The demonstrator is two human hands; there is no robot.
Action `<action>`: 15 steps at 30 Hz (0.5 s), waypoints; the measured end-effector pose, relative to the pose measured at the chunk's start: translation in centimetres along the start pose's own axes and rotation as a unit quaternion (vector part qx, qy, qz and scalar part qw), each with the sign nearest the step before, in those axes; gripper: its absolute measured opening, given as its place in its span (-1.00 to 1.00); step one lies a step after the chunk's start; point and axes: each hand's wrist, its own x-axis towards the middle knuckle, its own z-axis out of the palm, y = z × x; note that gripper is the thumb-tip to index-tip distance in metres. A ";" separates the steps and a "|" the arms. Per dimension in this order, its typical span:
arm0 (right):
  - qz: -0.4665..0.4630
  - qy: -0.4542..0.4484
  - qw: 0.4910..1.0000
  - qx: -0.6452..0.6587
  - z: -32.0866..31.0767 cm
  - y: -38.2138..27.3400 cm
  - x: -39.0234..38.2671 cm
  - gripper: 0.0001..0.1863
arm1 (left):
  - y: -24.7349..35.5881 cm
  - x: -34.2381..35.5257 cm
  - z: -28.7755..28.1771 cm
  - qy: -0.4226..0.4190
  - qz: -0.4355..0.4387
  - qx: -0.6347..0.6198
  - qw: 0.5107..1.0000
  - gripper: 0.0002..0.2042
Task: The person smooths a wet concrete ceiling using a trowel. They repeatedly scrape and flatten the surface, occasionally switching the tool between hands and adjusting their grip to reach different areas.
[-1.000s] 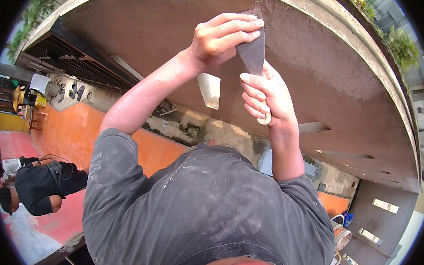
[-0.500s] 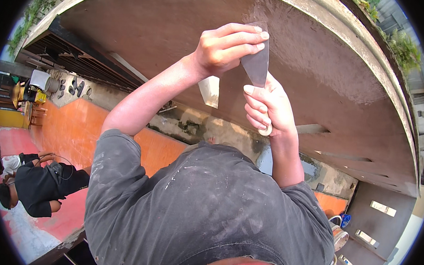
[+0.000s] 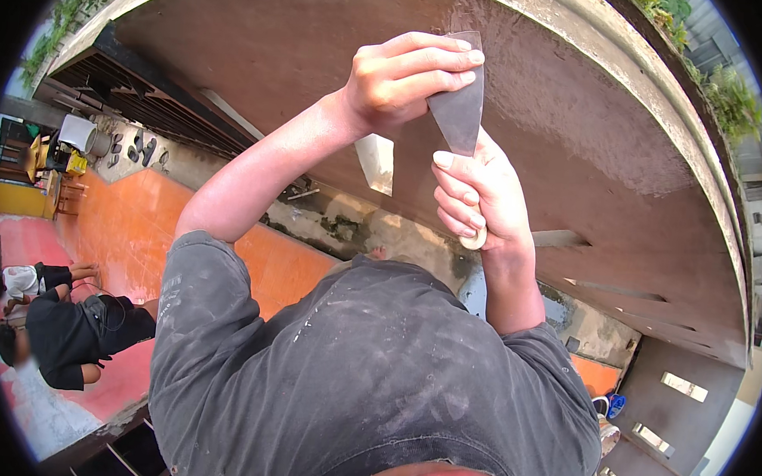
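Observation:
A putty knife (image 3: 459, 113) with a broad grey blade is held up in front of a brown wall (image 3: 560, 101). My right hand (image 3: 487, 192) is wrapped round its pale handle, the end of which shows below the fingers. My left hand (image 3: 411, 76) grips the upper part of the blade, fingers lying across its face near the wide edge; the thumb is hidden. The blade points upward. Behind and to the right of it, the wall has a rougher, lighter patch.
The wall has slot-like openings (image 3: 376, 164) and a pale rim (image 3: 615, 52). Dark metal slats (image 3: 138, 96) stand at the left. Two people sit or lean at the far left, one in black (image 3: 83, 334). Below lie orange flooring (image 3: 141, 217), slippers (image 3: 140, 149) and a wet patch (image 3: 473, 290).
Both hands and the putty knife have shifted slightly left, with the left hand a little higher on the blade. At the far left, a second person shows more clearly.

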 end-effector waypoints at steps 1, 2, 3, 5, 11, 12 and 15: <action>-0.005 -0.007 1.000 -0.002 0.1 -0.2 0.5 -0.55 | -0.5 0.4 -0.2 0.007 0.005 0.009 1.000 -0.84; -0.010 -0.014 1.000 -0.004 0.3 -0.5 1.0 -0.54 | -0.9 0.9 -0.4 0.014 0.008 0.017 1.000 -0.84; -0.014 -0.021 1.000 -0.007 0.4 -0.7 1.2 -0.54 | -1.0 1.1 -0.4 0.020 0.011 0.026 0.999 -0.85; -0.006 -0.018 1.000 0.013 0.4 -0.5 0.6 -0.54 | -0.5 0.8 -0.5 0.011 0.008 0.022 1.000 -0.85; -0.006 -0.028 0.999 0.028 0.3 -0.4 1.4 -0.50 | -1.3 1.2 -0.9 0.007 0.013 0.019 1.000 -0.84; -0.003 -0.028 0.999 0.034 0.2 -0.3 1.1 -0.50 | -1.0 0.8 -0.8 0.003 0.002 0.025 1.000 -0.84; 0.001 -0.029 0.999 0.036 -0.2 -0.3 0.4 -0.50 | -0.4 0.4 -0.6 -0.017 0.013 0.002 1.000 -0.82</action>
